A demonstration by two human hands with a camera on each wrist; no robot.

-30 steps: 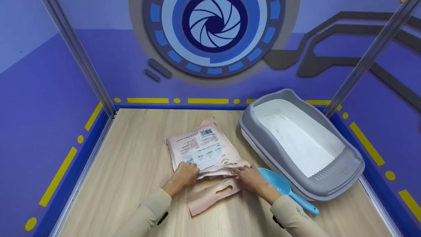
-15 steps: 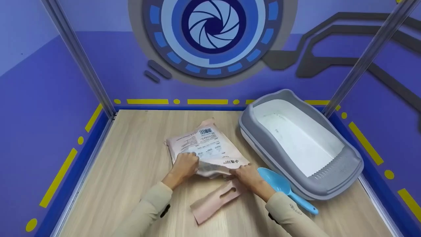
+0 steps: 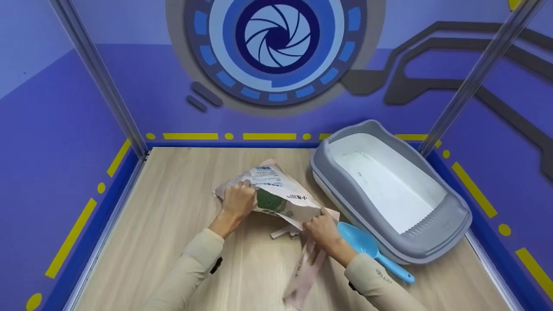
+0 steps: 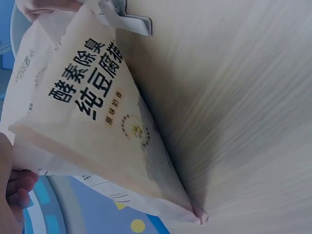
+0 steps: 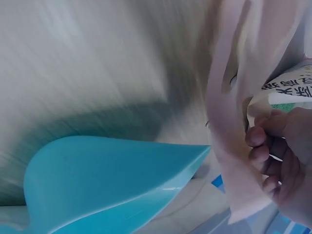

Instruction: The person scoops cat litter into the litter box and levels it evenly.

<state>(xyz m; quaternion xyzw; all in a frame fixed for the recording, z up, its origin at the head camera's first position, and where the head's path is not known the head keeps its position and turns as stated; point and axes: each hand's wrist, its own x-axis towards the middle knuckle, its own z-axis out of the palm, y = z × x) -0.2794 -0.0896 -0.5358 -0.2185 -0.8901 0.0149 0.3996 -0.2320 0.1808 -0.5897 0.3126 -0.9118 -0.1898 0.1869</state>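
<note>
A pale pink bag of cat litter (image 3: 298, 185), printed with dark characters, is tilted up off the wood table in the head view. Its mouth gapes toward me and green contents (image 3: 268, 199) show inside. My left hand (image 3: 239, 198) grips the left side of the mouth, fingers curled. The right edge is pinched by my right hand (image 3: 324, 231), seen close up in the right wrist view beside the torn pink strip (image 5: 224, 97). That strip hangs below the right hand. Under the bag's mouth lies a small pale object (image 3: 281, 233), partly hidden; its kind is unclear.
A grey-rimmed white litter box (image 3: 445, 224) stands at the right, a little loose grit in its far end. Against its near left side lies a blue scoop (image 3: 358, 237). Purple walls and metal posts (image 3: 101, 86) enclose the table (image 3: 173, 181).
Both hands have lifted the bag's near end, the left hand moving up and away from me. The mouth has spread, uncovering green contents. The torn strip has swung to hang lengthwise; the small pale object now shows.
</note>
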